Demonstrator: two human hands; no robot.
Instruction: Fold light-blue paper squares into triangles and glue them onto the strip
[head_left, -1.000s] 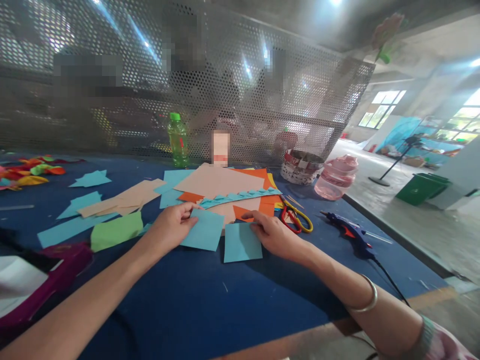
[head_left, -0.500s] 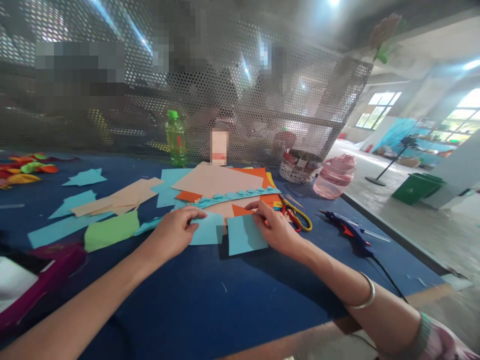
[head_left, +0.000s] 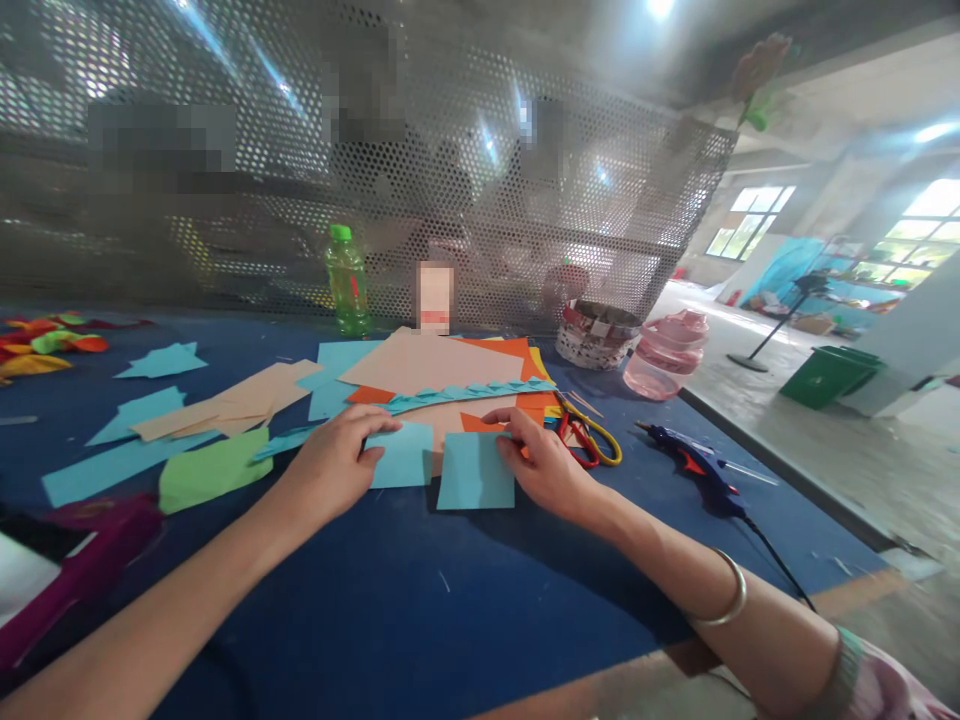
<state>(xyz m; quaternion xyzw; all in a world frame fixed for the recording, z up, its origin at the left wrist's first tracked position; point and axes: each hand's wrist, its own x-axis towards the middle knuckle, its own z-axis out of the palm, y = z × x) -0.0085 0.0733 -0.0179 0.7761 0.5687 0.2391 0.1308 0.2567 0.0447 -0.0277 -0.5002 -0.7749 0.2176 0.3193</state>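
Two teal paper squares [head_left: 401, 455] sit just apart, left hand [head_left: 330, 465] and right hand [head_left: 540, 465] pinching their outer edges.

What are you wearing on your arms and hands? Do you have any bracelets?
The left hand and right hand are bare, with no gloves. The right forearm wears a thin silver-coloured bangle. The right sleeve is pinkish and patterned, with a teal ribbed cuff.

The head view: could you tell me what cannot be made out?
Head view:
Left blue paper square's edge: hidden by the left hand.
Right blue paper square's edge: hidden by the right hand.
Figures behind the perforated metal screen: blurred by mesh.
Magenta object: cut off by left edge.
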